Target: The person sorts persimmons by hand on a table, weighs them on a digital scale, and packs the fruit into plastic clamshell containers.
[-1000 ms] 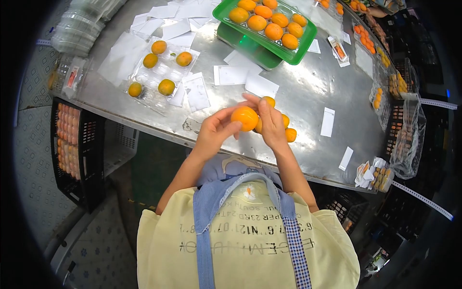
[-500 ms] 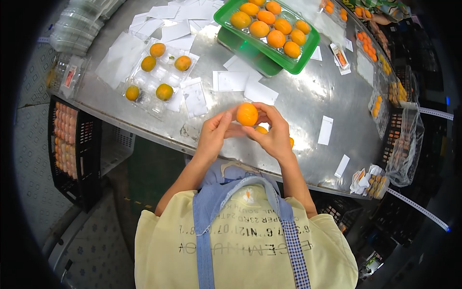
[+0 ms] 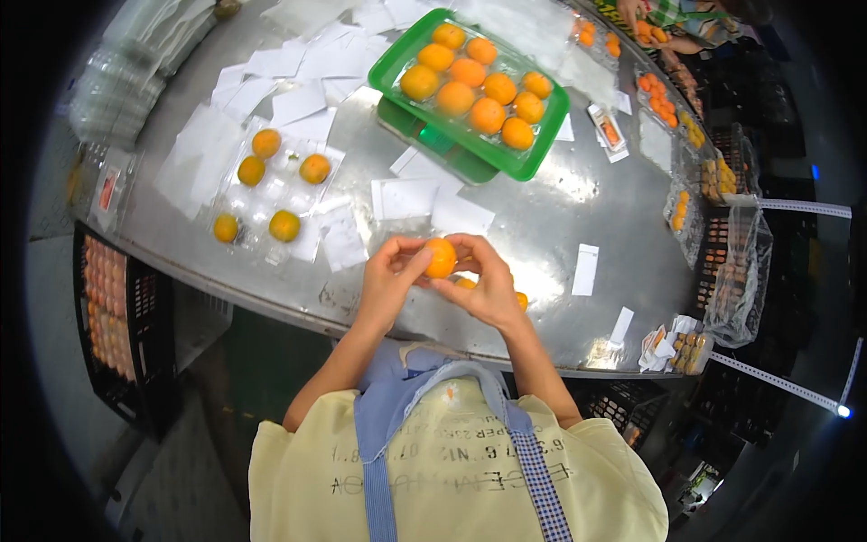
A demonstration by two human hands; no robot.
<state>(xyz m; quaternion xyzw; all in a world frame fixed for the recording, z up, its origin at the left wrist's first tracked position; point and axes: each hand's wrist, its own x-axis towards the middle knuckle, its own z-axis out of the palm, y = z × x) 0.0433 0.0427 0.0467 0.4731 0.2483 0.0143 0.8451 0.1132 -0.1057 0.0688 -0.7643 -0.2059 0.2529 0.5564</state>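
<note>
Between my two hands, above the table's front edge, is a smooth round orange [image 3: 440, 258]. My left hand [image 3: 386, 282] closes on it from the left, the thumb pressed to its side. From the right, the curled fingers of my right hand [image 3: 488, 285] hold it too. Two more oranges show partly behind that hand, one of them [image 3: 521, 301] just past the knuckles. Farther off, a green tray [image 3: 542, 149] on a scale carries a clear pack full of oranges. To the left, a clear plastic tray [image 3: 275, 191] has several greenish-orange fruits in its cups.
White paper slips [image 3: 403, 199] lie about the metal table [image 3: 542, 230]. Stacked clear trays [image 3: 117, 90] stand at the far left, above a black crate [image 3: 144, 316] of fruit. More packed fruit [image 3: 657, 99] lines the right side, where another person's hand [image 3: 632, 11] shows.
My left fingers, apart and blurred before, now close on the orange alongside my right hand. The whole view has shifted, so the table's contents sit lower and farther left.
</note>
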